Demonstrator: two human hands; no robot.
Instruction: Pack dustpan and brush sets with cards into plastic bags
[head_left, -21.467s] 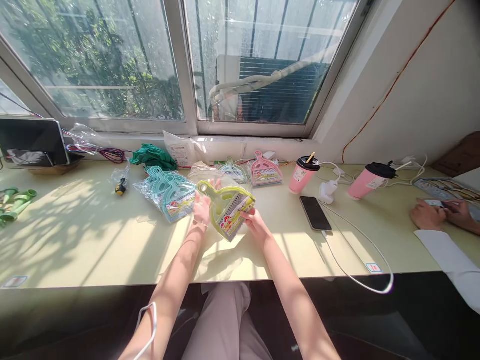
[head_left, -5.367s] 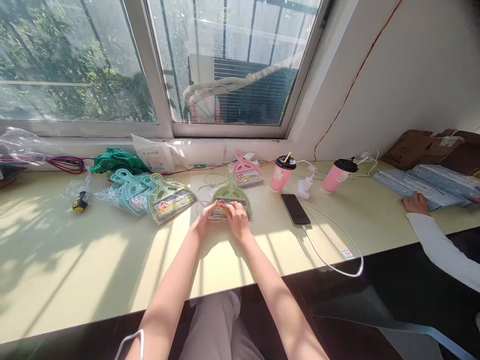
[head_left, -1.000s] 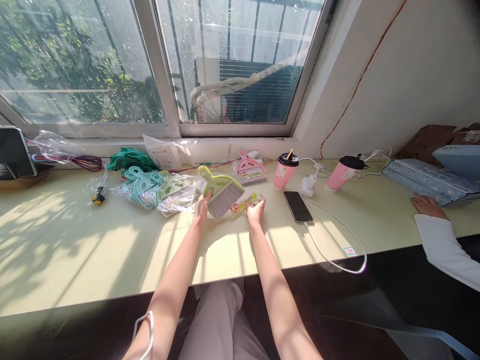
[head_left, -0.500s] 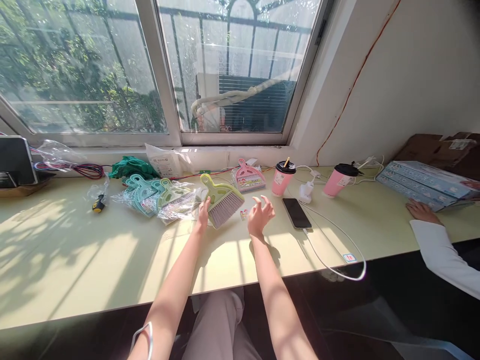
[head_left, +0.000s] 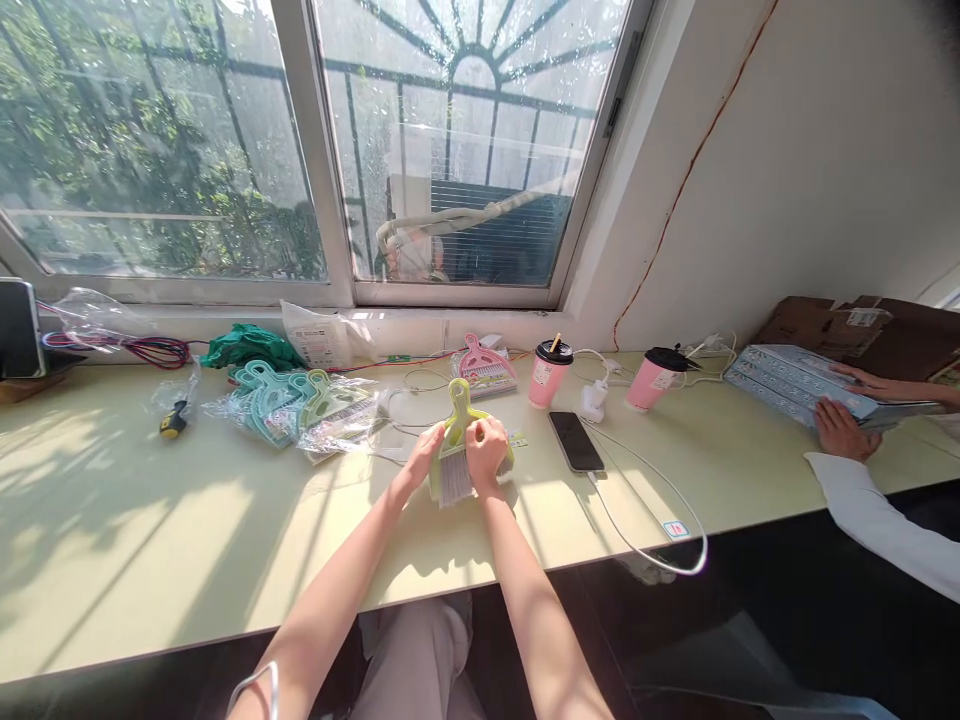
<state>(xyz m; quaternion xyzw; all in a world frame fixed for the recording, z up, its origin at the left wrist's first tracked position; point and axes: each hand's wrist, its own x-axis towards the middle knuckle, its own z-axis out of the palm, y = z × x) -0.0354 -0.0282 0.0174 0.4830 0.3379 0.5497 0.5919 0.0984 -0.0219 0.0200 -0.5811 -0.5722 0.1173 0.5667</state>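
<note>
A yellow-green dustpan and brush set (head_left: 459, 400) is held over the table with its handle toward the window and its pale bristles toward me. My left hand (head_left: 424, 455) grips its left edge. Closed fingers of my right hand (head_left: 486, 450) press on the set's right side; whatever they pinch is too small to make out. A small printed card (head_left: 517, 440) lies just right of my right hand. To the left are bagged blue-green sets (head_left: 266, 400) and a bagged green set (head_left: 330, 405). Behind sits a pink set (head_left: 480, 362).
Two pink cups (head_left: 549, 378) (head_left: 651, 382) with black lids stand to the right, near a charging phone (head_left: 576, 442) and its cable. A yellow-black tool (head_left: 174, 419) lies left. Another person's hands touch blue boxes (head_left: 795, 380) at far right.
The set has turned upright, its handle now pointing to the window. My right hand has moved left onto it and closed. A second hand of the other person now shows on the boxes.
</note>
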